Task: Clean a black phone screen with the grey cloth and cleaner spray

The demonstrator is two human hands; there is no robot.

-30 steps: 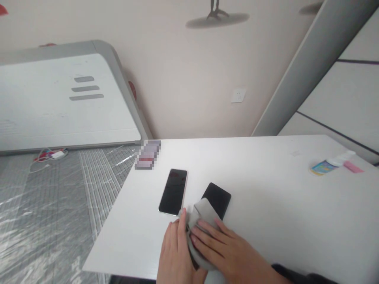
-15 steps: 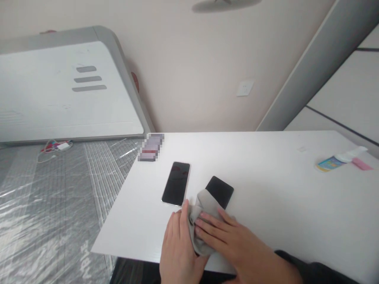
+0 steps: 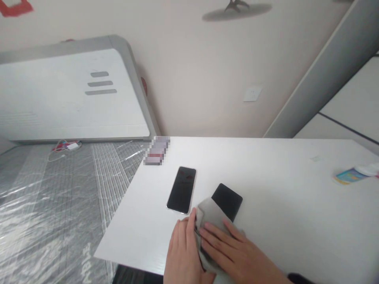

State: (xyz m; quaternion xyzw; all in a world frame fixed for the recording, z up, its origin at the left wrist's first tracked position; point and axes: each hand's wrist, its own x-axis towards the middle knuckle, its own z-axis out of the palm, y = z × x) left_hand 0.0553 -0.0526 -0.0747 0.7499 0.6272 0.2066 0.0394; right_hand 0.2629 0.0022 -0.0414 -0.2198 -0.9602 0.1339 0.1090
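Two dark-screened phones lie on the white table point(image 3: 266, 177). The left phone point(image 3: 181, 189) lies bare. The right phone point(image 3: 227, 199) is partly covered by a grey cloth point(image 3: 209, 215). My right hand point(image 3: 233, 252) lies flat on the cloth with fingers stretched out, pressing it onto the near end of that phone. My left hand point(image 3: 185, 252) rests against the left edge of the cloth and phone, fingers together and thumb up at the cloth's corner.
A small spray bottle point(image 3: 355, 173) with a blue and yellow label lies at the table's far right. A blurred patch point(image 3: 156, 150) marks the far left corner. Left of the table is plastic-covered floor, a leaning white panel point(image 3: 68, 98) and some cables point(image 3: 63, 148).
The view has shifted a little, so everything sits slightly right and lower. Both hands stay on the cloth over the right phone with only small movement.
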